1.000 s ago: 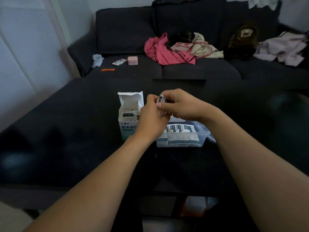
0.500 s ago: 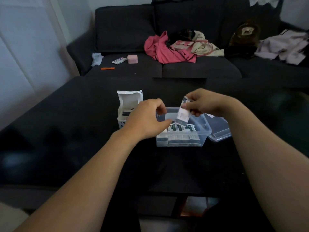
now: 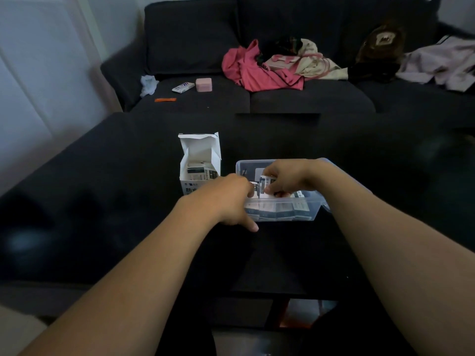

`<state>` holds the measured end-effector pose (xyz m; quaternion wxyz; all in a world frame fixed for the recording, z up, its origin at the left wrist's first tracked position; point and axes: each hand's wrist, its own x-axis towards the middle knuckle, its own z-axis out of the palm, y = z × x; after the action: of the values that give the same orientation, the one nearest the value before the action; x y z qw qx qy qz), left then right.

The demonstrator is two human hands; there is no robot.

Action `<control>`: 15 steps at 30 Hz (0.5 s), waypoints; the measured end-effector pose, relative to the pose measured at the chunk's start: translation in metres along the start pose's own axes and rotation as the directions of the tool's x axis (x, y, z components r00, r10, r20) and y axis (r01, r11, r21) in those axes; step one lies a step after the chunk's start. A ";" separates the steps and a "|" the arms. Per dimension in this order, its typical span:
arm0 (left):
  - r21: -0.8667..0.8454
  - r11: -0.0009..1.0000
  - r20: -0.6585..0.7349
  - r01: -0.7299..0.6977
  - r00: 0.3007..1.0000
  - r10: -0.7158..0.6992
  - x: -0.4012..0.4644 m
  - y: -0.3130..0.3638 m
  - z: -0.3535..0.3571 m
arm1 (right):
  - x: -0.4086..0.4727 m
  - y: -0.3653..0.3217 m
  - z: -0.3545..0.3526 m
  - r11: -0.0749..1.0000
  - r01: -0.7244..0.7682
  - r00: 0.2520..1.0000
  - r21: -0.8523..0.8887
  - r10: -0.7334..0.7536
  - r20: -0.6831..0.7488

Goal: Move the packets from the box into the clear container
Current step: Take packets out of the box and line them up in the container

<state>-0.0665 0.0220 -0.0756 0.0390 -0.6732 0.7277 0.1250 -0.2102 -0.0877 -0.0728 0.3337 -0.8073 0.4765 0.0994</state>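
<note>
Packets lie stacked flat along the near wall of the clear container, which sits on the dark table just right of the white box; the box stands upright with its top flap raised, and more packets show inside it, their print too small to read. The right hand reaches down into the container with its fingers curled round 1 packet, held over the stack; whether that packet already touches the ones below cannot be told. The left hand rests against the container's near-left corner, hiding the lower part of the box's front; its thumb points down toward the table and its other fingers are curled at the container's edge, though whether they actually clasp the rim is hard to make out. The container's right end is hidden behind the right wrist. Half a second earlier the right hand held the packet upright above the container's rim; it has since come down inside, while the left hand has dropped to the container's corner. Behind the table, a dark sofa carries a pink garment, a small pink case and other loose clothes.
</note>
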 end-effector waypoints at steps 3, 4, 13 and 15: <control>0.013 1.000 -0.003 -0.018 1.000 0.018 0.002 0.000 0.003 | -0.001 -0.002 0.005 0.994 0.007 0.998 -0.107 -0.014 -0.064; 0.013 1.000 -0.002 -0.023 1.000 0.023 0.002 0.000 0.004 | -0.003 -0.003 0.007 0.991 0.003 0.997 -0.132 -0.014 -0.082; 0.075 0.996 0.004 -0.040 0.999 0.039 0.003 0.001 0.006 | 0.004 -0.008 0.012 0.962 -0.084 0.989 -0.261 0.049 -0.139; 0.066 0.997 0.005 -0.035 0.999 0.035 0.003 0.001 0.006 | 0.006 -0.009 0.013 0.957 -0.103 0.988 -0.270 0.068 -0.136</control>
<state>-0.0684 0.0208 -0.0816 0.0603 -0.6585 0.7430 0.1030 -0.1977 -0.0815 -0.0816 0.1828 -0.8293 0.5123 0.1283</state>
